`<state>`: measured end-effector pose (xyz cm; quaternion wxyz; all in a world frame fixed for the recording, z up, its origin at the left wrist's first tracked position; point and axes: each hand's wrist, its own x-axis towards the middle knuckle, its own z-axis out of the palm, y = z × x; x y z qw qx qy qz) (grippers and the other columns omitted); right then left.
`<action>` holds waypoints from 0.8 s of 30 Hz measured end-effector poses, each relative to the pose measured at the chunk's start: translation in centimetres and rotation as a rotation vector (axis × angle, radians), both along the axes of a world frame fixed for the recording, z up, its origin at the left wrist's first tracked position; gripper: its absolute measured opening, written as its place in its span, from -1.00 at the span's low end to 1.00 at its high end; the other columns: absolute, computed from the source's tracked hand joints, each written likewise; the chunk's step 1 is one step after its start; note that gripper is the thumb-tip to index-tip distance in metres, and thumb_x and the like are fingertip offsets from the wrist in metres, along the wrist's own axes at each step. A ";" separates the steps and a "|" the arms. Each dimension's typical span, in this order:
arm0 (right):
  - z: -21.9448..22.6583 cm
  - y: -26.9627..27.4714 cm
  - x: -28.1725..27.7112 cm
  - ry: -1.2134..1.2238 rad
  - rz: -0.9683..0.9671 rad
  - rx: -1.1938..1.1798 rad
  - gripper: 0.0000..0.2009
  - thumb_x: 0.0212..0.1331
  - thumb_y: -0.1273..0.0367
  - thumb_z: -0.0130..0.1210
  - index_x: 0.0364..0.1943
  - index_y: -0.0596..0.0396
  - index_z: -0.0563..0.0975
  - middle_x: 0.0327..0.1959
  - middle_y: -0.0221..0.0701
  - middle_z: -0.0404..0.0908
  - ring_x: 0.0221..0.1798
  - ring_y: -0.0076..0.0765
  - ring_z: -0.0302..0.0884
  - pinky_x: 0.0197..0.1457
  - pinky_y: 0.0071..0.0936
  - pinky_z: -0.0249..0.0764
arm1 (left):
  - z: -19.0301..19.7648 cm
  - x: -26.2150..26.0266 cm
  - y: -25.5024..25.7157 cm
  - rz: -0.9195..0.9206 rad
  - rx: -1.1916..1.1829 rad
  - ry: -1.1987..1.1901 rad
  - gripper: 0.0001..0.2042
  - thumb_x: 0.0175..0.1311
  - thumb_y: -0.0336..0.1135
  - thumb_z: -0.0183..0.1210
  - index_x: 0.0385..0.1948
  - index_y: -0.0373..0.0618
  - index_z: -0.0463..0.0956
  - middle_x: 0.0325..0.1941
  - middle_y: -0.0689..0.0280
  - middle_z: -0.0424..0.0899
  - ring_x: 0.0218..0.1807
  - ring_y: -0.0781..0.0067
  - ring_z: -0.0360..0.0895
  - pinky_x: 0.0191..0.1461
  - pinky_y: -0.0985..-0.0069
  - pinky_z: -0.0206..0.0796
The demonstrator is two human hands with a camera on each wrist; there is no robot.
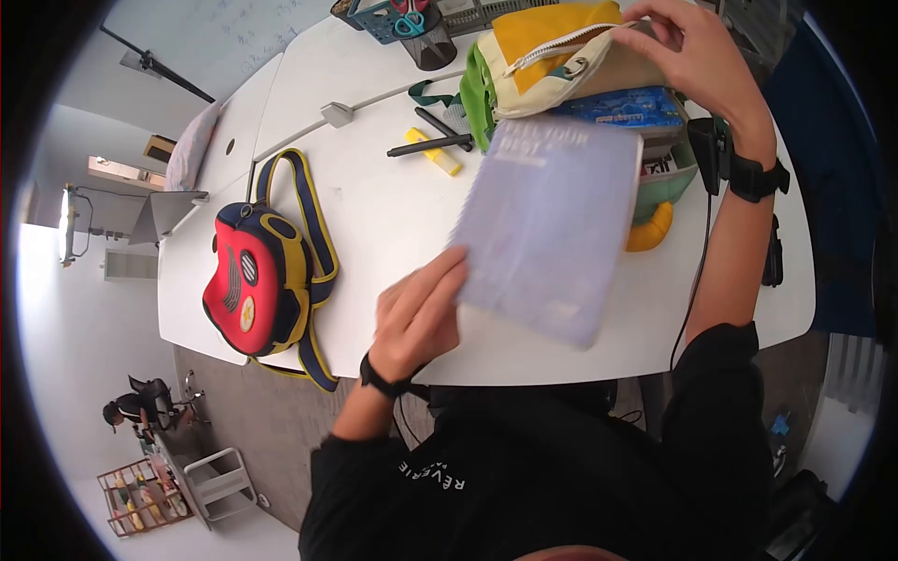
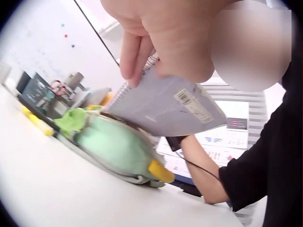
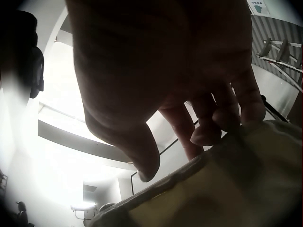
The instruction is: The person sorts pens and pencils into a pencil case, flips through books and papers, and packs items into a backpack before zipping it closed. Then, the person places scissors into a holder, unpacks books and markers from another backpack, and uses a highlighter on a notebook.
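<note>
In the head view, my left hand [image 1: 416, 313] grips a pale lavender spiral notebook [image 1: 552, 224] by its wire-bound edge. The notebook is tilted, its upper end overlapping the opening of a small green, cream and yellow backpack [image 1: 533, 93]. A barcode sticker [image 2: 193, 105] shows on the notebook's cover in the left wrist view. My right hand [image 1: 697, 56] pinches the zippered edge of the backpack's raised flap [image 1: 571, 42]. In the right wrist view the thumb and fingers [image 3: 203, 132] meet that zipper edge. A blue packet [image 1: 622, 109] sits in the backpack's mouth.
A red and navy car-shaped backpack [image 1: 248, 280] lies at the table's left. Black pens [image 1: 430, 146] and a yellow highlighter [image 1: 440, 159] lie left of the green backpack. Behind stand a mesh cup [image 1: 433, 47] with scissors and a blue basket [image 1: 369, 21]. A cable [image 1: 697, 271] hangs by my right forearm.
</note>
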<state>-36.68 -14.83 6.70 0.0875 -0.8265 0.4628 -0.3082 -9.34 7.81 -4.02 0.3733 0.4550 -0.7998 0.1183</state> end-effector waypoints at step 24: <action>-0.7 0.7 -0.7 0.021 0.193 0.151 -0.83 -0.07 0.46 0.22 -0.58 0.21 0.44 -0.62 -0.32 0.48 -0.49 -0.38 0.43 -0.37 -0.43 0.36 | -2.6 3.4 4.9 0.348 0.751 -0.070 -0.59 -0.14 -0.42 0.48 -0.17 -0.20 0.58 -0.08 0.16 0.58 -0.12 0.06 0.60 -0.07 0.28 0.47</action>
